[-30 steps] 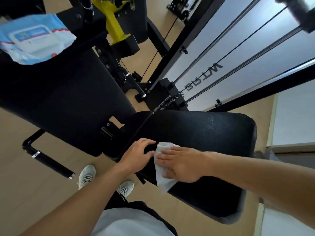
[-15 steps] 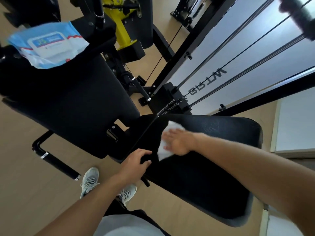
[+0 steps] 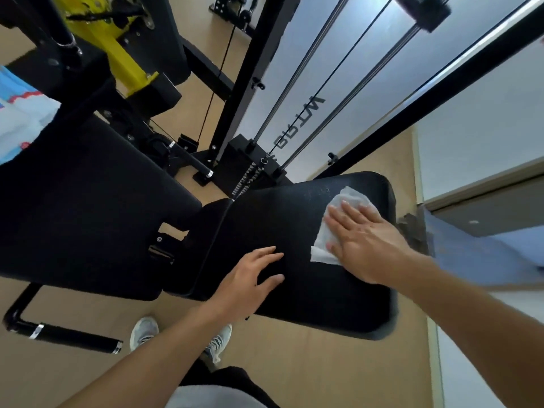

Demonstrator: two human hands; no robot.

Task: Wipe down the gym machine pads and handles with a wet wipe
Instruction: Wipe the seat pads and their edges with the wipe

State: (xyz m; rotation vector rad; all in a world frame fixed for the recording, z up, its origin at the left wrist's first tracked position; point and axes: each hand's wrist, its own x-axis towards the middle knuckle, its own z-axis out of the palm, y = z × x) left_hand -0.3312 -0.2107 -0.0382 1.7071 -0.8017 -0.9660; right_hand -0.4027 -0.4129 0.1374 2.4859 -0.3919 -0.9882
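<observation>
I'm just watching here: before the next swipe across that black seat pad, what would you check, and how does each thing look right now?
1. Wet wipe lies flat under the right hand: ok.
2. Right-hand fingers straight, pressing the wipe on the seat pad: ok.
3. Left hand rests on the pad to steady it: ok.
4. Whitish marks beside the wipe near the pad's far edge: not ok, probably not wiped yet.
5. Wipe still moist enough: cannot tell.
6. Wipe pack sits on the back pad for a refill: ok.
</observation>
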